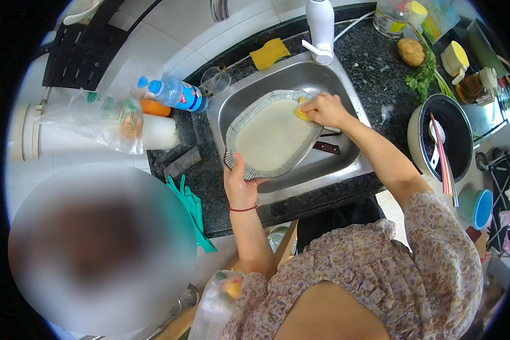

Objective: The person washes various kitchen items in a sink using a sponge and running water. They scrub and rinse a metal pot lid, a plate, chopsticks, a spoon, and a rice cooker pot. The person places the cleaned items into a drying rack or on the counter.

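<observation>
Over the steel sink (354, 105) I hold an oval plate (272, 136) with a ribbed, dark-striped rim and a pale, plain middle. My left hand (242, 182) grips its near left edge, thumb on top and fingers underneath. At the far right of the rim, my right hand (324, 110) presses a yellow sponge (302, 110) against the plate; the fingers partly cover the sponge. Below the plate, in the sink, lies a knife with a brown riveted handle (326, 148); the plate hides the rest of it.
Behind the sink stand a white faucet (321, 28) and a yellow cloth (269, 54). Left are a blue-capped bottle (178, 95), a glass (215, 80) and green rubber gloves (190, 209). A dark pot (416, 133) with chopsticks and a spoon, a potato (411, 52) and green herbs (422, 82) sit right.
</observation>
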`<state>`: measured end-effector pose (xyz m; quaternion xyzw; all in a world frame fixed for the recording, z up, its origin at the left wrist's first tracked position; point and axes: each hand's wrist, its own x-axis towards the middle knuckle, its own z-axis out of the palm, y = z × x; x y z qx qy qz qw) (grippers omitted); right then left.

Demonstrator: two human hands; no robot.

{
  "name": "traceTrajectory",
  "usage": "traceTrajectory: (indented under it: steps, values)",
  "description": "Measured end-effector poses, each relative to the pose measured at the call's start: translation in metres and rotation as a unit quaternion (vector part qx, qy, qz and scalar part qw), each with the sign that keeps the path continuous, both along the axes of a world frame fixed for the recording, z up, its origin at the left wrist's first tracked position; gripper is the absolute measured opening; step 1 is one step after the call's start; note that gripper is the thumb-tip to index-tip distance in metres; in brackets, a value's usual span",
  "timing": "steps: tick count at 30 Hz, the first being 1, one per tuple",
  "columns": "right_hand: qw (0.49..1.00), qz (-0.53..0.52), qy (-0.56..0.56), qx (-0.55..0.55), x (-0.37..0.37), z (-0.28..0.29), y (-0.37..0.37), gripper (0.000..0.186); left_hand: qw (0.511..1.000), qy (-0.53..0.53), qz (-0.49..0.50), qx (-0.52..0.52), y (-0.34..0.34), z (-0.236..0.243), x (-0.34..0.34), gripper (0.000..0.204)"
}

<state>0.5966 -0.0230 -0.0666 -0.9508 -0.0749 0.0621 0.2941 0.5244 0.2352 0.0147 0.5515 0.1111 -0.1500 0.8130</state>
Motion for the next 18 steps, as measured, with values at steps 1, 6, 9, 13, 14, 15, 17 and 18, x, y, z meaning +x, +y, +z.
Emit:
traceTrajectory:
  steps: [1,6,9,13,14,15,17,18]
  values:
    - [0.998,-0.008,-0.057,0.022,0.001,-0.016,0.009,0.03,1.0,0.002,-0.003,0.002,-0.005,0.001,-0.001,0.046]
    - [0.977,0.073,-0.132,0.152,-0.02,0.001,0.119,0.039,0.999,-0.001,0.012,0.032,-0.007,-0.009,0.004,0.043]
    - [0.948,0.204,-0.083,0.228,-0.043,0.018,0.111,0.031,0.999,0.018,0.027,0.041,0.012,-0.02,0.007,0.043]
    - [0.992,0.108,-0.008,0.069,-0.038,0.016,0.038,0.019,0.999,-0.012,0.011,0.036,0.007,-0.008,0.007,0.044]
    - [0.997,0.063,-0.04,-0.032,-0.032,0.016,0.027,0.016,0.999,-0.015,0.009,0.037,0.006,-0.008,0.007,0.046]
    - [0.996,0.058,-0.032,-0.056,-0.032,0.014,0.029,0.015,0.999,-0.019,0.006,0.038,0.004,-0.008,0.006,0.049]
    - [0.993,0.049,-0.018,-0.104,-0.031,0.011,0.036,0.013,0.999,-0.028,0.005,0.04,0.0,-0.007,0.007,0.053]
    - [0.99,0.119,-0.068,-0.027,-0.042,0.02,0.049,0.012,0.999,-0.033,0.009,0.039,-0.002,-0.007,0.007,0.053]
